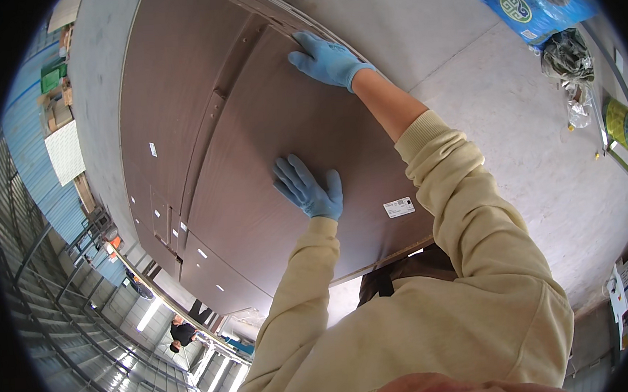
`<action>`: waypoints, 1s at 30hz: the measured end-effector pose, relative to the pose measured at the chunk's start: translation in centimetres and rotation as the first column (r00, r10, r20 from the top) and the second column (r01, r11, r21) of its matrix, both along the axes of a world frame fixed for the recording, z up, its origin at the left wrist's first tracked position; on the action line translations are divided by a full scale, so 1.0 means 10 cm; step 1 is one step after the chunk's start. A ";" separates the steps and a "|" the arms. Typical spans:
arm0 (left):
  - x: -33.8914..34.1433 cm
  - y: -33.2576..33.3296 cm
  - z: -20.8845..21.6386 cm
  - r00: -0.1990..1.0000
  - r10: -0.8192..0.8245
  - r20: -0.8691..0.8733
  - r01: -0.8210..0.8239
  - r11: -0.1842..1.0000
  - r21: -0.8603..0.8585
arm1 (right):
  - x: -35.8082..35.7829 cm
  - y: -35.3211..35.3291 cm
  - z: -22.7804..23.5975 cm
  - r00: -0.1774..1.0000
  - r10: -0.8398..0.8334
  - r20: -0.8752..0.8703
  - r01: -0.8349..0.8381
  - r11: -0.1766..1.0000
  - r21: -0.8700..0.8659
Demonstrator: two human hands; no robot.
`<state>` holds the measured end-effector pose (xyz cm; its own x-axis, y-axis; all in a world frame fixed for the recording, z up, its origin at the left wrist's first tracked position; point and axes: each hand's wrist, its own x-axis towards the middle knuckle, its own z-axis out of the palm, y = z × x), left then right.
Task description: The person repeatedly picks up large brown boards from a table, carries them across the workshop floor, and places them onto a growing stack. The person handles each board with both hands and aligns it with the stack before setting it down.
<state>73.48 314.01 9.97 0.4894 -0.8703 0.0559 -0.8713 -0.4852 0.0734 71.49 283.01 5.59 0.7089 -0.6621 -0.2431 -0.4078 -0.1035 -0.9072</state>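
A large brown panel (252,128) lies in front of me, with a white label (399,207) near its close right corner. My left hand (308,189), in a blue glove, rests flat on the panel's middle with fingers spread. At the panel's far edge is my right hand (329,60), gloved in blue too. Its thumb and fingers are apart and stretched along the surface by that edge; part of the fingers' undersides is hidden. Beyond a dark seam to the left, another brown panel (160,90) carries several small white labels.
Grey concrete floor (481,99) surrounds the panels. A blue printed bag (532,3) and a crumpled dark plastic bag (568,57) lie at the far right. Cardboard boxes (57,111) line the left side. Another person (183,333) is in the distance at lower left.
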 end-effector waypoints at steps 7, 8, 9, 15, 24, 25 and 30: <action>0.00 0.04 -0.01 1.000 0.002 -0.009 -0.002 1.000 0.010 | 0.02 0.04 -0.02 0.999 -0.045 0.026 0.046 0.999 -0.028; 0.00 0.03 0.00 0.999 0.032 -0.015 -0.031 0.998 0.057 | 0.02 0.04 -0.03 0.998 -0.048 0.036 0.049 0.998 -0.035; 0.01 0.00 0.03 1.000 -0.007 -0.007 0.006 1.000 -0.007 | 0.02 0.04 -0.04 0.998 -0.048 0.032 0.049 0.998 -0.034; 0.36 -0.78 0.02 0.993 0.028 -0.116 -0.049 0.982 -0.185 | 0.01 0.04 -0.07 0.998 -0.037 0.048 0.038 0.999 -0.027; 0.54 -1.37 -0.33 0.986 0.161 0.038 -0.162 0.986 0.034 | 0.06 0.05 -0.17 0.994 -0.077 0.075 0.080 0.996 -0.035; 0.53 -1.37 -0.33 0.991 0.130 0.042 -0.130 0.992 0.002 | 0.07 0.06 -0.17 0.994 -0.078 0.072 0.082 0.996 -0.047; 0.53 -1.41 -0.32 0.988 0.148 0.047 -0.150 0.988 0.043 | 0.08 0.06 -0.17 0.995 -0.085 0.062 0.088 0.994 -0.065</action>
